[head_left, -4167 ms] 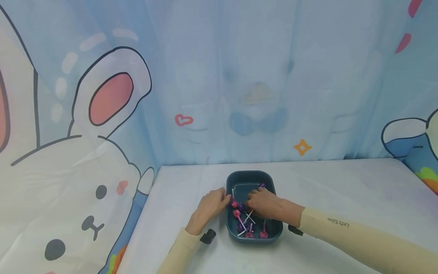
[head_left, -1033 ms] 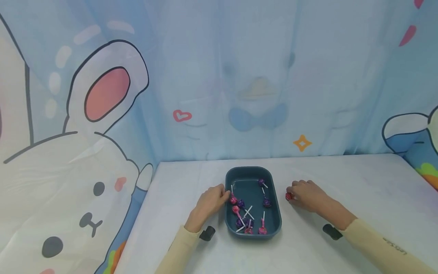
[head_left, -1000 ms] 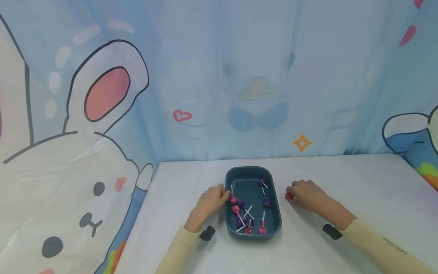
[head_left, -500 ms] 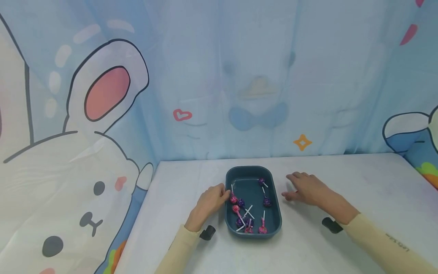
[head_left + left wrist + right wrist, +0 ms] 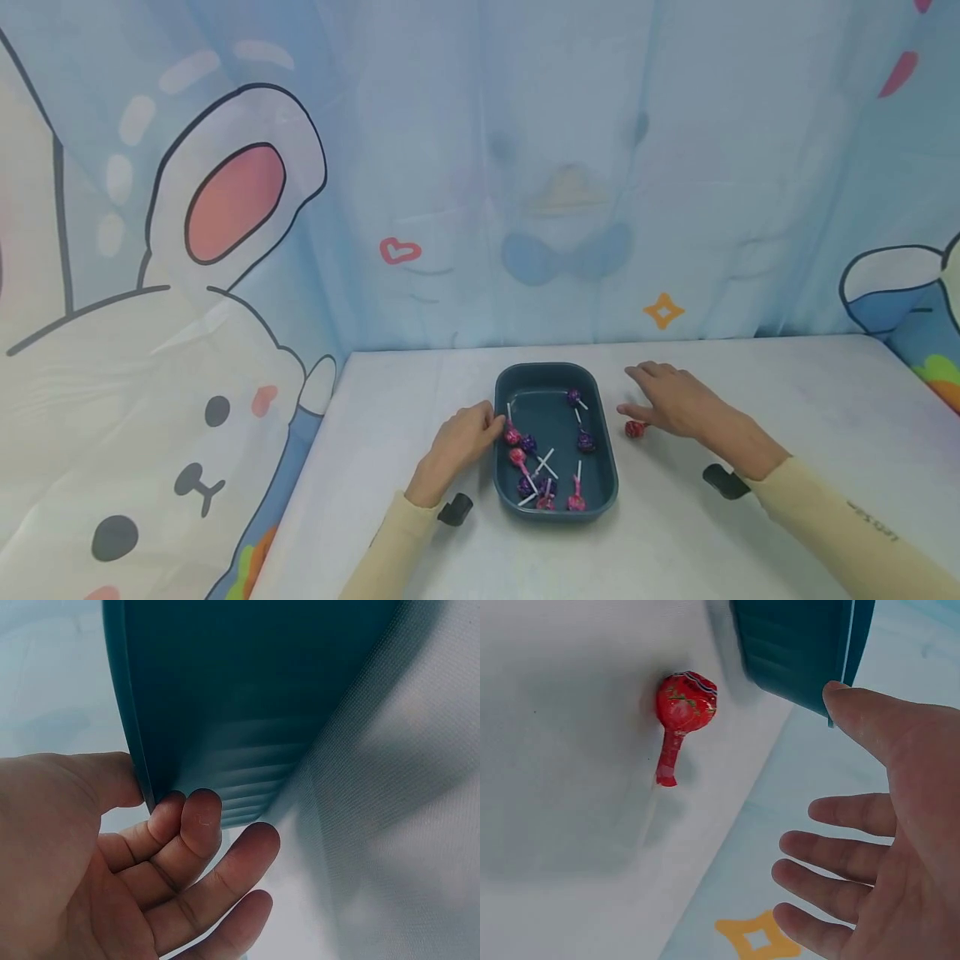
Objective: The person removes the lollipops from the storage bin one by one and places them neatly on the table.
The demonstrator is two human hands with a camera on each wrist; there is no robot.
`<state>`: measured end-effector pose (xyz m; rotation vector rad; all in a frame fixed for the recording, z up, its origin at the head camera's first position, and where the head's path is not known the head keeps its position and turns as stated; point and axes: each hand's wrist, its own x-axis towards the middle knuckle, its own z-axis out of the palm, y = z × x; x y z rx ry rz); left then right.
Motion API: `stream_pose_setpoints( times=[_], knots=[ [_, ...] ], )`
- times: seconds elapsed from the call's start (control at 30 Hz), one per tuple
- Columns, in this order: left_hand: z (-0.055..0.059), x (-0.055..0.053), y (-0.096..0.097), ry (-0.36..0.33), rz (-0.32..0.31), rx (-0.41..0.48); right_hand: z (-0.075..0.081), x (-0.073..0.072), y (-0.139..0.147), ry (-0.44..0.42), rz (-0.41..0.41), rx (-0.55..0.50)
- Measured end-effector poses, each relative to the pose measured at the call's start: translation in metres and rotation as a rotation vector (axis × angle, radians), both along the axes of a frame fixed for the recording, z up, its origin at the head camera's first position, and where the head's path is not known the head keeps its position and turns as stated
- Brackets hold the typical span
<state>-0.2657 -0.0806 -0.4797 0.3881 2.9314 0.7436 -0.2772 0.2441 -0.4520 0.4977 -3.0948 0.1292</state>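
A dark teal plastic bin holds several pink and purple lollipops. My left hand pinches its left rim; in the left wrist view the thumb lies on one side of the bin wall and the bent fingers on the other. To the right of the bin, a red-wrapped lollipop lies on the white cloth; its pale stick shows faintly in the right wrist view. Over the cloth just beyond this lollipop hovers my right hand, fingers spread and holding nothing.
White cloth covers the table around the bin. Behind it hangs a pale blue printed curtain, and a rabbit-printed sheet stands at the left. Dark wrist cameras sit under both wrists.
My right hand has come out of the bin with the red lollipop, set it on the cloth, let go and drawn up and away. The left hand has stayed at the rim.
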Motion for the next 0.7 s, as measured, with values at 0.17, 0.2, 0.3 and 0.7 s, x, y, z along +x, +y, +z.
stream_pose_setpoints(
  times=[0.17, 0.2, 0.3, 0.7],
  knots=[
    [-0.001, 0.0, 0.0, 0.006, -0.006, 0.008, 0.003, -0.001, -0.004, 0.007, 0.003, -0.002],
    [-0.001, 0.0, 0.0, 0.007, -0.007, 0.011, 0.004, -0.002, -0.005, 0.01, 0.004, -0.001],
    [-0.002, 0.0, 0.0, 0.003, -0.003, 0.013, 0.005, -0.002, -0.008, 0.006, 0.007, -0.004],
    [-0.002, 0.001, -0.001, 0.006, -0.002, 0.011, 0.011, -0.002, -0.022, 0.084, 0.065, -0.017]
  ],
)
